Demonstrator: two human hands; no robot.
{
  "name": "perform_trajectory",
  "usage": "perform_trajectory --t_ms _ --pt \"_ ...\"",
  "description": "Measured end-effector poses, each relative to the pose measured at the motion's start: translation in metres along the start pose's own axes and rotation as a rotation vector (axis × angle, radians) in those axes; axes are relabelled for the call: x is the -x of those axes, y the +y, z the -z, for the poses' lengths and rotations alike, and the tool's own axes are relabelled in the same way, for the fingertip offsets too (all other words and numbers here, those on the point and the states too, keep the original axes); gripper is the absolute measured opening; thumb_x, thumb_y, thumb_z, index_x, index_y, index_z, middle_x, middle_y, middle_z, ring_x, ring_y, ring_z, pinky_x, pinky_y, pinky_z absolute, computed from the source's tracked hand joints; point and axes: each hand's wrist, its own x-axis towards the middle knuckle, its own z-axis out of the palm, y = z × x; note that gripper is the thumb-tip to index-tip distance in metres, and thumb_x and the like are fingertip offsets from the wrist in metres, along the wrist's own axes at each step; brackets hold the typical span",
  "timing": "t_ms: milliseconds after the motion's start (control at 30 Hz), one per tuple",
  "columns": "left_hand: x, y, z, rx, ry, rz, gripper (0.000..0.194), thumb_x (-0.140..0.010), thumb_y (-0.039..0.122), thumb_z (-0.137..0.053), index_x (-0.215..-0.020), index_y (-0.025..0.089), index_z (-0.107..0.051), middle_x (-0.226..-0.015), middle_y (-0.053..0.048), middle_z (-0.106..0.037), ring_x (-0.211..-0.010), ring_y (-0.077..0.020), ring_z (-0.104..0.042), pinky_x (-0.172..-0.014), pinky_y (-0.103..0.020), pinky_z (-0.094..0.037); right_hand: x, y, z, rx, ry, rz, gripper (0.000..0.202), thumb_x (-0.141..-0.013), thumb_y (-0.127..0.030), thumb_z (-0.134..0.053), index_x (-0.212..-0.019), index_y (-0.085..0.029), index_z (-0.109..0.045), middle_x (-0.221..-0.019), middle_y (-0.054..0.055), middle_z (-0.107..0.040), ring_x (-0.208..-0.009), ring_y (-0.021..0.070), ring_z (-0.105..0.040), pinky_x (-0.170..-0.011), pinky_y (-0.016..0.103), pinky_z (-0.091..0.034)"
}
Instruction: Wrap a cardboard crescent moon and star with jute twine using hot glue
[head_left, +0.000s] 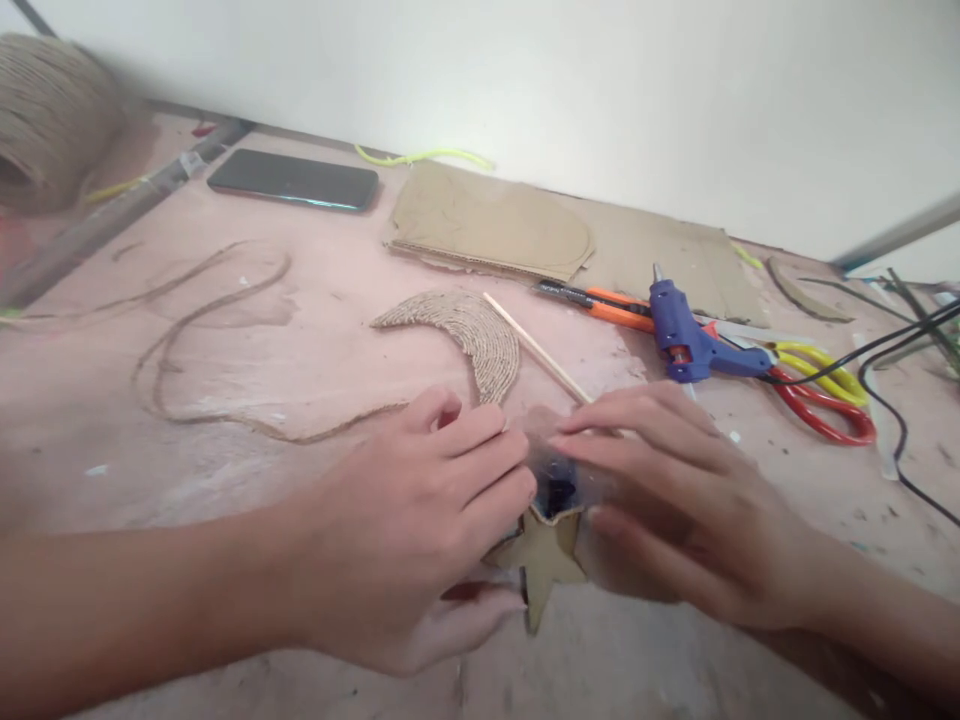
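Observation:
A cardboard star sits low in the centre, with twine along part of its edge. My left hand is closed on the star's left side, thumb underneath. Brown twine runs from the left up to this hand. My right hand is at the star's right, slightly blurred, thumb apart from its stretched fingers; nothing shows clearly in it. Between the hands is a dark blue patch I cannot make out. A twine-covered crescent lies just beyond, beside a thin wooden stick.
Behind are cardboard pieces and a phone. At right lie a blue glue gun with a black cord, an orange cutter and red-yellow scissors. A large twine roll stands far left. A white wall closes the back.

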Motion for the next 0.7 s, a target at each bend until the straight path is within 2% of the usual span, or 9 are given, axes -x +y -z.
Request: perform_trajectory --t_ms 100,167,300,467,700 --pt "-0.0018 -0.0006 0.0004 0.097 -0.045 0.029 0.008 -0.097 0.023 -0.063 -0.091 0.02 -0.059 -0.09 -0.006 -0.067 -0.086 -0.0263 -0.058 -0.083 -0.046 -0.035 0.0009 -0.0007 -0.0057 -0.055 -0.098 0.027 0.043 -0.111 -0.024 -0.061 -0.152 -0.015 -0.061 -0.152 0.012 -0.07 -0.139 0.0245 -0.06 -0.122 0.044 -0.046" --pt "-0.0033 -0.0027 0.0011 0.152 -0.055 0.036 0.007 -0.098 0.017 -0.059 -0.092 0.021 -0.058 -0.091 -0.004 -0.067 -0.084 -0.0246 -0.058 -0.082 -0.045 -0.034 0.0013 -0.0001 -0.0087 -0.046 -0.083 0.035 0.038 -0.11 -0.026 -0.064 -0.146 -0.015 -0.065 -0.147 0.011 -0.073 -0.133 0.0233 -0.062 -0.119 0.042 -0.046" --pt "-0.0043 -0.0071 0.001 0.241 -0.058 0.07 0.009 -0.099 0.016 -0.061 -0.092 0.022 -0.058 -0.089 -0.001 -0.065 -0.083 -0.0222 -0.058 -0.082 -0.041 -0.035 0.0021 0.0003 -0.0116 -0.04 -0.034 0.018 0.033 -0.107 -0.025 -0.07 -0.139 -0.014 -0.068 -0.133 0.01 -0.076 -0.122 0.0219 -0.062 -0.113 0.039 -0.046" --pt "-0.0025 -0.0091 -0.0006 0.227 0.012 0.05 0.01 -0.095 0.014 -0.065 -0.092 0.022 -0.059 -0.086 0.001 -0.066 -0.08 -0.0204 -0.057 -0.08 -0.04 -0.034 0.0051 0.002 -0.0108 -0.151 -0.026 -0.028 0.039 -0.11 -0.028 -0.063 -0.145 -0.014 -0.066 -0.137 0.012 -0.072 -0.124 0.0252 -0.06 -0.112 0.046 -0.045" --pt "-0.0026 -0.0093 0.0022 0.192 0.104 -0.051 0.012 -0.1 0.01 -0.064 -0.101 0.021 -0.058 -0.091 -0.003 -0.075 -0.075 -0.0213 -0.058 -0.075 -0.041 -0.034 0.0043 0.0031 -0.0042 -0.273 -0.09 -0.038 0.041 -0.113 -0.017 -0.051 -0.151 -0.02 -0.065 -0.135 0.01 -0.068 -0.12 0.0239 -0.059 -0.109 0.045 -0.046"
